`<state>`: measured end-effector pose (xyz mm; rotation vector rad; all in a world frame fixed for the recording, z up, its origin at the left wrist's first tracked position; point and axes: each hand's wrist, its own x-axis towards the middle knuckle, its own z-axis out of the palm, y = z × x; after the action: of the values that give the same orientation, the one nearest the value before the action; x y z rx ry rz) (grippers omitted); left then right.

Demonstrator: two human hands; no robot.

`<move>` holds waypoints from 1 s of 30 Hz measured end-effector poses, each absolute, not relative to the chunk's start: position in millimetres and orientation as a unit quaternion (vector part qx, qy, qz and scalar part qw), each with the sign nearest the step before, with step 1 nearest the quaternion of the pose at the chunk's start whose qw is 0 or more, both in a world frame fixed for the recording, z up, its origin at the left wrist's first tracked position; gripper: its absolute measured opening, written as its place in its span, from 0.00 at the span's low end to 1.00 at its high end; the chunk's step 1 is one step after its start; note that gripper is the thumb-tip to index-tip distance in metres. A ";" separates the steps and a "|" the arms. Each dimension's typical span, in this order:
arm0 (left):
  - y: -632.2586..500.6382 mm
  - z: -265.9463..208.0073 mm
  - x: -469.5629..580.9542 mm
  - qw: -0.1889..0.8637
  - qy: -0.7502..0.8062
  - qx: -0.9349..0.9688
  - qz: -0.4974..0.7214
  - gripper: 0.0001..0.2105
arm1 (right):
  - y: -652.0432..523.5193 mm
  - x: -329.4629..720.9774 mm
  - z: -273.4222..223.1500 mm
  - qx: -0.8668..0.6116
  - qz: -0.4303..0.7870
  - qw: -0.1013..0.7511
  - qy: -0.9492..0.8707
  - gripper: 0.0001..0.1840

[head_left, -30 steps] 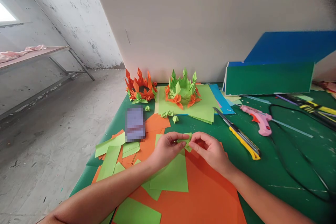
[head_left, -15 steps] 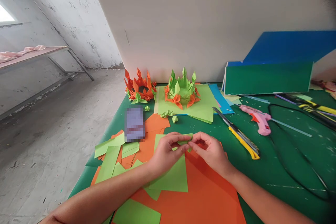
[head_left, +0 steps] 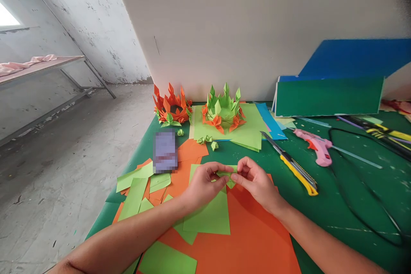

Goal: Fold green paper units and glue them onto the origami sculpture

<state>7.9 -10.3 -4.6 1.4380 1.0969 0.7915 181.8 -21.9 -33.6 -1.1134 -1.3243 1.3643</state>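
Between my two hands is a small folded piece of green paper (head_left: 231,183), mostly hidden by the fingers. My left hand (head_left: 207,182) pinches its left side with thumb and forefinger. On the right side, the thumb and fingers of my right hand (head_left: 255,182) close on it. Below the hands lies a green paper sheet (head_left: 208,216) on top of a large orange sheet (head_left: 257,239). Farther back stand an orange paper crown (head_left: 171,105) with green trim and a green paper crown (head_left: 224,109) with orange flowers. Several small folded green pieces (head_left: 214,146) sit in front of them.
A yellow utility knife (head_left: 297,173) with its blade out and a pink glue gun (head_left: 317,147) with a black cord lie to the right. A blurred phone-like object (head_left: 165,152) is at left, near green paper strips (head_left: 135,195). A white board (head_left: 208,38) stands behind.
My right fingers have lifted and shifted slightly along the folded green paper, showing more of it. My left hand has hardly moved.
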 end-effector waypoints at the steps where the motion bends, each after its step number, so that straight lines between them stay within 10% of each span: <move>1: -9.7 -4.3 7.9 0.561 0.469 0.599 0.327 0.12 | -21.6 182.2 -33.7 -0.451 0.554 0.446 -0.539 0.16; 30: -13.6 -7.1 12.2 0.650 0.405 0.480 0.427 0.22 | -29.5 176.1 -27.5 -0.422 0.513 0.477 -0.575 0.16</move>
<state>12.2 -13.6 -7.1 1.0915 0.9201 0.9711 176.1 -29.5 -27.5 -1.0302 -1.4058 1.2544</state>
